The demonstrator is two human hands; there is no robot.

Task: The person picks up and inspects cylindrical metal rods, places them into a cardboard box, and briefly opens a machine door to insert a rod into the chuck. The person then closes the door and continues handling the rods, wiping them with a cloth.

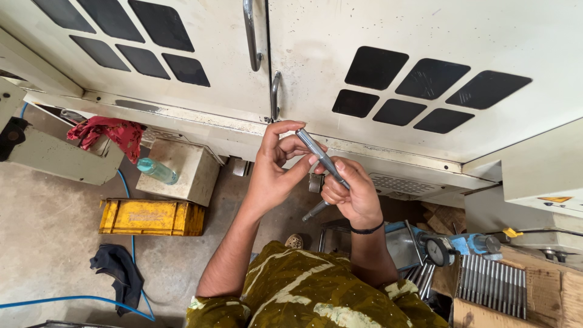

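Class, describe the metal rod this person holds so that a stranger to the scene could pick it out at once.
Start at the big cream machine doors with dark window panels. Just below them, both hands meet: left hand, right hand. The grey metal rod runs slanted between them, the only rod held up, unlike the rods racked at lower right.

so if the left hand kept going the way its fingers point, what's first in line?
The left hand points up-frame toward the cream machine cabinet. Past the metal rod it pinches, the first thing looks to be the cabinet's lower door edge by the door handle. Depth is unclear from this view.
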